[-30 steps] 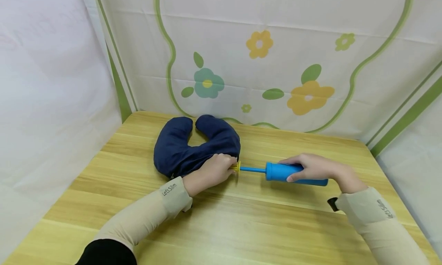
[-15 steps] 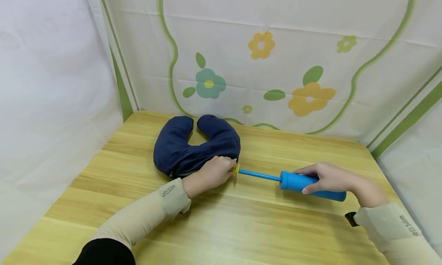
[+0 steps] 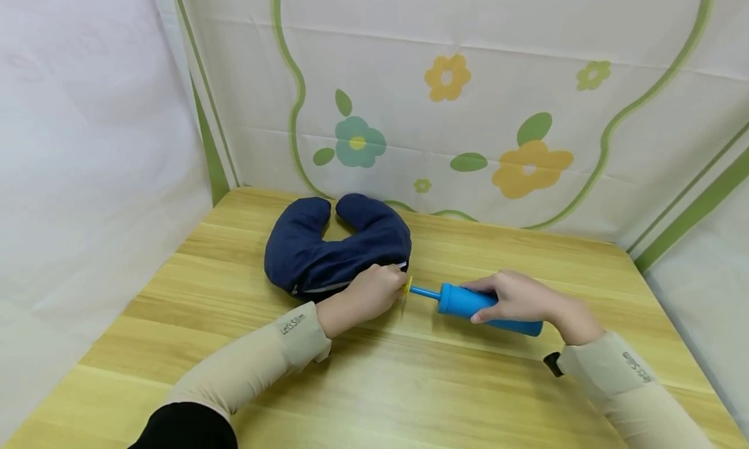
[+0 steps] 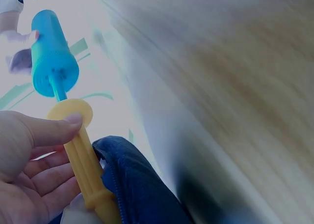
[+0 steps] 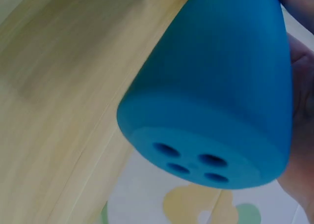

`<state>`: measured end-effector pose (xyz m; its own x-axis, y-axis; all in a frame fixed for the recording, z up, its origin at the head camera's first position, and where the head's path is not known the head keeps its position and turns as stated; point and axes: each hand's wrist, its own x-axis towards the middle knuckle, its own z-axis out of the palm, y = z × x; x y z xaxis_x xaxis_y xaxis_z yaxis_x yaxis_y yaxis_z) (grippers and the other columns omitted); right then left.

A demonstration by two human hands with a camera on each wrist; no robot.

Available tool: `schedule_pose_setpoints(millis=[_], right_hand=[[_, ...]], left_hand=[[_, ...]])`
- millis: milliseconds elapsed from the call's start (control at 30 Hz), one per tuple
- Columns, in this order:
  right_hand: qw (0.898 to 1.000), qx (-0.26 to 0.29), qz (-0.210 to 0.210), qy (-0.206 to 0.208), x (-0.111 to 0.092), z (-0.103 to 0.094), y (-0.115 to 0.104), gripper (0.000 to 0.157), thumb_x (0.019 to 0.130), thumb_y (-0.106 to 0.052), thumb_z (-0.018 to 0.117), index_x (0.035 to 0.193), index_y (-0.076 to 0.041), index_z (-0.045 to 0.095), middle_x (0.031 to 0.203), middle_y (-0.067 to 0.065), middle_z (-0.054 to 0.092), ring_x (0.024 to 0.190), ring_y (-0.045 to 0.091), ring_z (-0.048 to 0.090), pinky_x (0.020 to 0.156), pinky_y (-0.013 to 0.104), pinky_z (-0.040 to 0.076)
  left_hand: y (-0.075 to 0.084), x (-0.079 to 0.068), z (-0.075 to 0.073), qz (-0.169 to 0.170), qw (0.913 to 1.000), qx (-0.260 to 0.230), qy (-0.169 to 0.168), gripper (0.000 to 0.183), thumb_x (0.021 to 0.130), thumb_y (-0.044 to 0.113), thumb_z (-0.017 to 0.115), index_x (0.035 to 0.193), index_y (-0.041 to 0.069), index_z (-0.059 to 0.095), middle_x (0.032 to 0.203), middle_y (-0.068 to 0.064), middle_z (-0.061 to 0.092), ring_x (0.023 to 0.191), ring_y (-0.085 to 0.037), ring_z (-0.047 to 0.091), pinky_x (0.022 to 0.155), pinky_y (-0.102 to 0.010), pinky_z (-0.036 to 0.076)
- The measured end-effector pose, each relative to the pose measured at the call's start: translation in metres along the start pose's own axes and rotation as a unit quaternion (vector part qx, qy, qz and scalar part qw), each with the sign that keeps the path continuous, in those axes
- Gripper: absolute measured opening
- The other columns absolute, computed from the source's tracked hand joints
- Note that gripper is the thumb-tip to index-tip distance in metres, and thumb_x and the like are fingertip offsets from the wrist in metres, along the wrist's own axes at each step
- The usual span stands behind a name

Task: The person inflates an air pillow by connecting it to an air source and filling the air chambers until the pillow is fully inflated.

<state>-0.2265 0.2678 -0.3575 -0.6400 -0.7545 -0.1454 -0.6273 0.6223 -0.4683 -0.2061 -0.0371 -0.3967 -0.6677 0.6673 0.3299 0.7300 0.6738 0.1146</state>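
A navy U-shaped neck pillow (image 3: 316, 254) lies toward the back of the table, its zipper along the near side. My left hand (image 3: 374, 292) pinches the yellow ribbed nozzle end (image 4: 84, 160) of a hand pump, thumb near its round flange, right at the pillow's zipped edge. A whitish piece at the nozzle's tip is mostly hidden by my fingers. My right hand (image 3: 517, 299) grips the pump's blue barrel (image 3: 468, 303), held slightly tilted over the table. Between barrel and flange a short length of blue rod (image 3: 425, 292) shows. Several holes mark the barrel's end in the right wrist view.
The wood-grain table (image 3: 398, 384) extends around the pillow and pump. A white curtain with printed flowers (image 3: 532, 169) stands along its back edge, and further white cloth (image 3: 88, 143) hangs at the sides.
My right hand first drew the blue barrel away to the right, lengthening the visible rod, then pushed it back left, so less rod shows. My left hand keeps its hold beside the pillow.
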Motion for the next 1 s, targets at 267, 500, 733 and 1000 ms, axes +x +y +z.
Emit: schedule_pose_setpoints(millis=[267,500,733,1000], right_hand=[[0.999,-0.035,-0.017,0.007,0.030,0.006,-0.015,0.064,0.089,-0.038,0.082,0.137,0.001,0.064,0.115,0.011,0.074,0.080,0.004,0.064,0.072,0.030,0.054],[0.999,-0.039,-0.002,0.015,0.032,0.006,-0.018,0.065,0.089,-0.040,0.081,0.139,-0.001,0.063,0.110,0.010,0.075,0.076,0.006,0.061,0.070,0.030,0.052],[0.998,-0.044,0.034,0.013,0.013,-0.006,-0.008,0.063,0.088,-0.038,0.082,0.140,-0.007,0.064,0.113,0.008,0.074,0.077,0.008,0.058,0.070,0.031,0.049],[0.997,-0.008,0.074,0.005,-0.025,-0.029,0.011,0.066,0.086,-0.043,0.083,0.140,-0.008,0.064,0.131,0.015,0.067,0.095,0.015,0.063,0.078,0.036,0.052]], left_hand=[[0.007,0.004,0.002,0.002,0.9999,0.014,-0.003,0.012,0.088,0.011,0.082,0.094,0.006,0.073,0.084,-0.006,0.068,0.074,-0.019,0.068,0.063,-0.027,0.056],[0.007,0.010,0.001,-0.024,0.9988,-0.013,-0.040,0.014,0.089,0.013,0.082,0.098,0.006,0.074,0.090,-0.006,0.071,0.078,-0.020,0.070,0.067,-0.028,0.057],[0.003,0.009,0.003,-0.033,0.9975,-0.044,-0.045,0.013,0.091,0.011,0.080,0.102,0.006,0.074,0.093,-0.005,0.072,0.080,-0.018,0.069,0.069,-0.026,0.056],[-0.002,0.008,0.001,-0.043,0.9962,-0.069,-0.030,0.014,0.090,0.010,0.080,0.102,0.006,0.075,0.095,-0.006,0.073,0.083,-0.018,0.071,0.070,-0.026,0.057]])
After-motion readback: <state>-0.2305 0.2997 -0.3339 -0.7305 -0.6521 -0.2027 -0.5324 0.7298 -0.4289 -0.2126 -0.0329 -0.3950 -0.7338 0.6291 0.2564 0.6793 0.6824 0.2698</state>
